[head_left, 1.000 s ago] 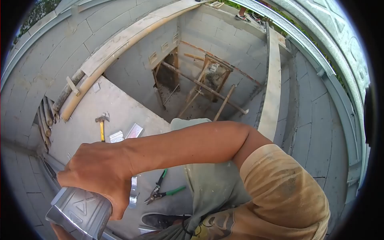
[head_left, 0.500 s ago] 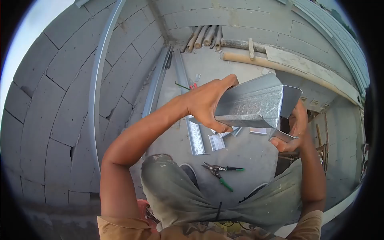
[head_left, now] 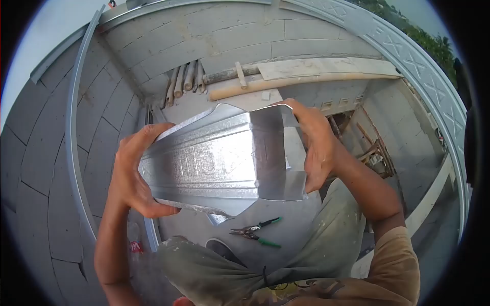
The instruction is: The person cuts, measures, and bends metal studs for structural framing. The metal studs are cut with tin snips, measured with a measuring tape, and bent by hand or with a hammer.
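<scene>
A bent piece of galvanized metal channel (head_left: 204,158) is held up in front of me, its ribbed web facing the camera and its right end folded at an angle. My left hand (head_left: 138,171) is closed around the left end, thumb on the lower edge and fingers on the upper one. My right hand (head_left: 314,145) grips the folded right end by its edges. Below the channel, green-handled tin snips (head_left: 255,233) lie on the floor with their handles spread apart.
Wooden poles (head_left: 184,81) lean by the back block wall (head_left: 229,41). A long round pole (head_left: 296,84) and a board lie along that wall. A floor opening (head_left: 357,137) is at right. A metal channel (head_left: 74,122) stands at left, near a plastic bottle (head_left: 134,239).
The metal channel has moved left and closer to the camera, turning so its web faces me. Both hands moved with it, still gripping. My view has shifted right and up.
</scene>
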